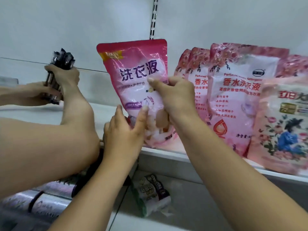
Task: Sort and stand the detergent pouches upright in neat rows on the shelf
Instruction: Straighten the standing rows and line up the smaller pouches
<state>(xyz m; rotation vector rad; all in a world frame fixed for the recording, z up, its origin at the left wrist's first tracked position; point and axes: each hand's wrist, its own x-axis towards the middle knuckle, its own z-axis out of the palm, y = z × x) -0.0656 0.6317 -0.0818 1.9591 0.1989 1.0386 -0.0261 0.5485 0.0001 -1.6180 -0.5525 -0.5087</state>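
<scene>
The long white metal shelf (166, 155) ran from 9 o'clock toward 4 o'clock, and along its right half a row of pale pink floral plastic detergent pouches (241, 97) stood upright, roughly at 3 o'clock. Just beside that row, near the centre, the bright pink glossy detergent pouch with purple lettering (133, 70) was held tilted, its top leaning toward 11 o'clock and its base at the shelf's front edge. The right hand (175, 95) pinched the pouch at mid-height, that grip clenched on the film; the left hand (125, 129) touched the lower corner with relaxed fingers, a released grip that steadied the base. At 9 o'clock another person's hands (63, 79) gripped a bundle of dark glossy packets (57, 70). To do this step well, the base gusset probably wanted spreading flat before the pouch was stood square against its neighbours, label forward.
</scene>
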